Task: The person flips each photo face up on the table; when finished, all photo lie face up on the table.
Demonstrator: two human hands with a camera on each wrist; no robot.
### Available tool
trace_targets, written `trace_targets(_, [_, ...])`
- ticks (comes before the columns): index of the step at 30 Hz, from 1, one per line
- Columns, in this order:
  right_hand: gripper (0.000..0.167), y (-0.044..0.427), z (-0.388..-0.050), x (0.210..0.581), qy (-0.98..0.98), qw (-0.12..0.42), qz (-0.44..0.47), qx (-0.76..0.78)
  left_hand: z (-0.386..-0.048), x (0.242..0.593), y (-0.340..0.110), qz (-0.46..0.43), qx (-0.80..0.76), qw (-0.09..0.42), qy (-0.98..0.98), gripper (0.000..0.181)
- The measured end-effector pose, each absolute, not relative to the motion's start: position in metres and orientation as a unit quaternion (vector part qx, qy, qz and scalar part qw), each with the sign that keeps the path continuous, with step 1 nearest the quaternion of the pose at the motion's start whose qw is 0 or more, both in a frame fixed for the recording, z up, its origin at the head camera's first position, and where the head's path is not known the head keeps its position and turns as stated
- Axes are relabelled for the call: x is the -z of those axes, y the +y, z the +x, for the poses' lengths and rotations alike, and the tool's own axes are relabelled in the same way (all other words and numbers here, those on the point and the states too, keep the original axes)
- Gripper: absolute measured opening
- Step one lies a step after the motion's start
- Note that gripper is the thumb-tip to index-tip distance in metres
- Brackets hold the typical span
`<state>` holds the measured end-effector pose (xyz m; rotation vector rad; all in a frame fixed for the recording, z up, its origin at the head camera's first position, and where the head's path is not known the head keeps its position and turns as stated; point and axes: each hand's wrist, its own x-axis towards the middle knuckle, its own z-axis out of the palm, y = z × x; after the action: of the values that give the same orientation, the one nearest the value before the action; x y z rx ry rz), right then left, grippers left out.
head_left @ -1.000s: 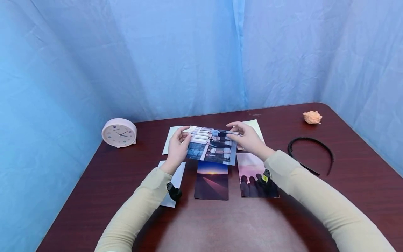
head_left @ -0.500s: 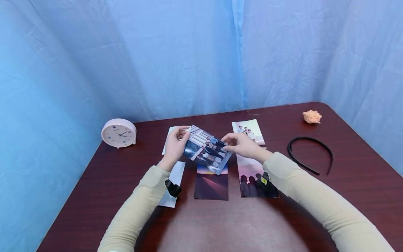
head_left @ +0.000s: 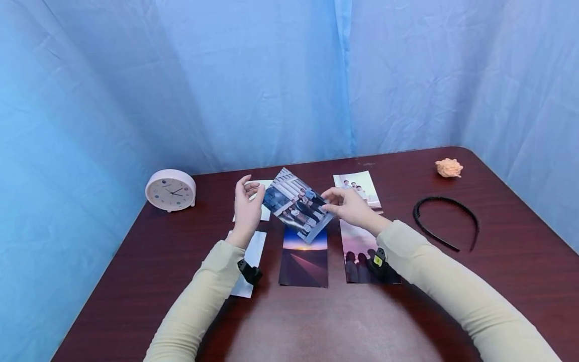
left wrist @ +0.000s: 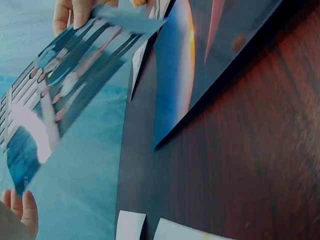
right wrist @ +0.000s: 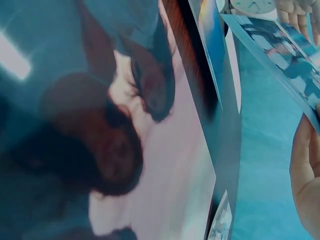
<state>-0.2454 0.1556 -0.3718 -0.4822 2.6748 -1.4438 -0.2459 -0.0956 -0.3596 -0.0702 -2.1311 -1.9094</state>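
My right hand pinches a glossy group photo by its right corner and holds it tilted above the table. The photo shows people standing before a pale building. Close by its left corner is my left hand, thumb and fingers loosely bent and apart; in the left wrist view, the left fingertips sit right at the photo's lower corner. Below lies a sunset road photo. A pink-sky silhouette photo lies under my right wrist, partly hidden.
A family photo lies behind my right hand. Pale sheets, one at the back and one nearer, are partly covered by my left hand and wrist. A white clock, black headband and peach flower stand farther out.
The group photo has turned from nearly level to a diagonal. My left hand has loosened from it and shifted slightly left, while my right hand keeps its pinch, a little lower than before.
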Motion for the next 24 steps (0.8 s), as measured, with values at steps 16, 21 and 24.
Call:
trace_targets(16, [0.029, 0.150, -0.248, 0.384, 0.826, -0.051, -0.071, 0.556, -0.237, 0.379, -0.068, -0.025, 0.652, 0.124, -0.748, 0.046])
trace_targets(21, [0.031, 0.144, -0.246, 0.384, 0.801, -0.059, -0.044, 0.594, -0.236, 0.382, -0.059, -0.019, 0.640, 0.115, -0.760, 0.045])
trace_targets(24, [0.032, 0.139, -0.245, 0.383, 0.778, -0.056, -0.023, 0.625, -0.235, 0.383, -0.054, -0.019, 0.635, 0.113, -0.764, 0.044])
